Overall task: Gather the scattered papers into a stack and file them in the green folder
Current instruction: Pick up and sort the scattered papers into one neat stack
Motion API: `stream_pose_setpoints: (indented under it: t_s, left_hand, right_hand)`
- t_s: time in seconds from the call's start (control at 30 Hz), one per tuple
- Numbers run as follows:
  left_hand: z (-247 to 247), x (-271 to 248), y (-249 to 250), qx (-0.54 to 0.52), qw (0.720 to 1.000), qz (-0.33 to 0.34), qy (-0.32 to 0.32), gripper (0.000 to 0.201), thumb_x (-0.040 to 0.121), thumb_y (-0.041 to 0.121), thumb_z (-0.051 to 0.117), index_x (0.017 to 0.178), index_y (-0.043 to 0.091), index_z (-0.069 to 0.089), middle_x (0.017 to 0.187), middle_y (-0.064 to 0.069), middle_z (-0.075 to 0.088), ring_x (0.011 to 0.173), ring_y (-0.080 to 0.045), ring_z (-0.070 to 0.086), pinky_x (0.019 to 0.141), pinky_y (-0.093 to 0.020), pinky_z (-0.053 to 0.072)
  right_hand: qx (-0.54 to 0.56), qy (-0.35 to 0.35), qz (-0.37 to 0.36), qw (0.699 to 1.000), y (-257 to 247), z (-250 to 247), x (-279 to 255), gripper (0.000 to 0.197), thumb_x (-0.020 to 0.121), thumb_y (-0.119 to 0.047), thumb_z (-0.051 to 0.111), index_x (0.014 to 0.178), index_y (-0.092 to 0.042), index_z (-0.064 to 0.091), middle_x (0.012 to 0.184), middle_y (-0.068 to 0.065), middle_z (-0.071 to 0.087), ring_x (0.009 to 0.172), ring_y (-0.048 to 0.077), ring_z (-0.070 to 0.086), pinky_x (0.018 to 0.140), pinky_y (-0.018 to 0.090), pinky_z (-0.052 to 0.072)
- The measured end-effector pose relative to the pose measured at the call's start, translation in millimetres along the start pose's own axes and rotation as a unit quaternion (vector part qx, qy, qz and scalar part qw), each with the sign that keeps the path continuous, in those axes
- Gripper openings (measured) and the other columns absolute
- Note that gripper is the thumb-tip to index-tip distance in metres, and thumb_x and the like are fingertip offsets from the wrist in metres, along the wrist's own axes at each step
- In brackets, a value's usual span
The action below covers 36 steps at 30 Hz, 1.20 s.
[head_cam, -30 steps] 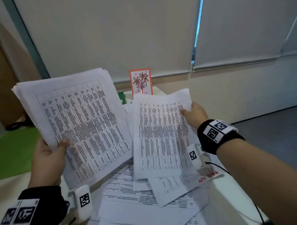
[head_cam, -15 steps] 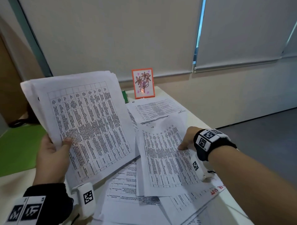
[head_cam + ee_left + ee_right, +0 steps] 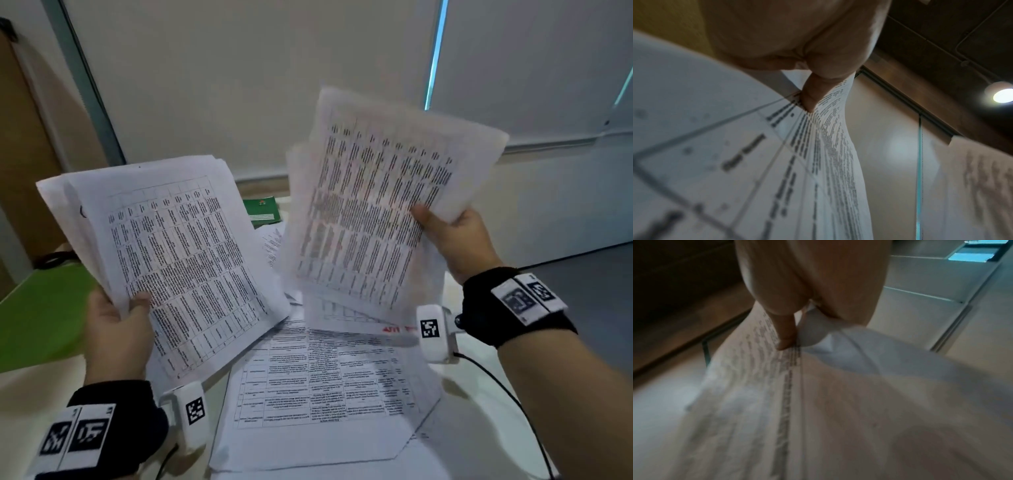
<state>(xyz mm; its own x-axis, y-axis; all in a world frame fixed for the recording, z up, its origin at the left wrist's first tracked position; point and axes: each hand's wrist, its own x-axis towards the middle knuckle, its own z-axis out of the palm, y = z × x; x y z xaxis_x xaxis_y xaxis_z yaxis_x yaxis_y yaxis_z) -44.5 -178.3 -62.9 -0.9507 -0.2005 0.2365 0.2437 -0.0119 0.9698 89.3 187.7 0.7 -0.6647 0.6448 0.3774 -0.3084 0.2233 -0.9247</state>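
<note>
My left hand (image 3: 118, 329) grips a thick stack of printed papers (image 3: 178, 257) by its lower left corner, thumb on top, tilted up above the table; the left wrist view shows that thumb (image 3: 812, 95) pinching the stack (image 3: 735, 162). My right hand (image 3: 452, 236) pinches a couple of printed sheets (image 3: 373, 212) by their right edge and holds them raised, upright, beside the stack. The right wrist view shows the thumb (image 3: 785, 332) on those sheets (image 3: 777, 402), blurred. More loose papers (image 3: 325, 387) lie scattered on the table. A green folder (image 3: 37, 318) lies at the left.
A small green booklet (image 3: 262, 212) sits at the table's far side, partly hidden by the raised sheets. The white table (image 3: 30, 387) ends at the right, with grey floor (image 3: 582, 274) beyond. A cable (image 3: 507, 394) trails from my right wrist.
My right hand took hold of the sheets it was pressing on the table pile and lifted them up beside the left stack. The left hand kept its stack, shifting slightly right.
</note>
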Motion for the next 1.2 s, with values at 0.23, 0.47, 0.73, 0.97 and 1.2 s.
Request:
stream_pose_setpoints:
  t_s: [0.23, 0.47, 0.73, 0.97, 1.2]
  left_hand:
    - [9, -11, 14, -0.035, 0.998, 0.015, -0.051, 0.033, 0.093, 0.008, 0.054, 0.123, 0.020, 0.050, 0.110, -0.005, 0.061, 0.085, -0.016, 0.060, 0.080, -0.031, 0.047]
    - [20, -36, 29, -0.056, 0.972, 0.024, -0.225, 0.037, 0.082, -0.004, 0.061, 0.098, 0.028, 0.064, 0.082, 0.009, 0.075, 0.075, -0.010, 0.072, 0.059, -0.025, 0.057]
    - [27, -50, 44, -0.121, 0.953, 0.045, -0.275, 0.062, 0.070, 0.081, 0.034, 0.109, 0.038, 0.058, 0.097, 0.019, 0.069, 0.091, 0.003, 0.064, 0.078, -0.020, 0.051]
    - [28, -59, 53, 0.034, 0.952, 0.184, -0.243, 0.061, 0.091, 0.029, 0.055, 0.121, 0.062, 0.014, 0.121, 0.043, 0.047, 0.114, 0.016, 0.047, 0.090, -0.008, 0.041]
    - [13, -56, 44, 0.009, 0.974, 0.122, -0.192, 0.063, 0.090, 0.024, 0.053, 0.140, 0.031, 0.015, 0.126, 0.020, 0.047, 0.109, 0.013, 0.048, 0.091, -0.016, 0.037]
  right_hand:
    - [0.062, -0.106, 0.028, 0.992, -18, 52, -17, 0.012, 0.085, -0.013, 0.065, 0.093, -0.004, 0.065, 0.077, -0.001, 0.068, 0.071, 0.014, 0.064, 0.067, 0.026, 0.052]
    - [-0.009, -0.211, 0.082, 0.974, 1, 102, -32, 0.019, 0.085, -0.018, 0.066, 0.104, -0.017, 0.062, 0.093, -0.005, 0.070, 0.086, 0.011, 0.066, 0.072, 0.019, 0.053]
    - [-0.035, -0.055, -0.017, 0.998, -4, 112, -46, 0.033, 0.087, -0.020, 0.066, 0.117, -0.011, 0.057, 0.098, 0.001, 0.065, 0.089, 0.015, 0.062, 0.073, 0.015, 0.050]
    - [-0.003, -0.032, -0.148, 0.988, -35, 119, -85, 0.041, 0.090, -0.013, 0.061, 0.115, -0.023, 0.030, 0.101, -0.003, 0.051, 0.082, -0.006, 0.058, 0.061, 0.002, 0.045]
    - [0.032, -0.075, -0.053, 0.995, -15, 106, -89, 0.063, 0.089, -0.023, 0.063, 0.133, -0.035, 0.019, 0.112, -0.004, 0.059, 0.089, 0.003, 0.066, 0.069, 0.014, 0.052]
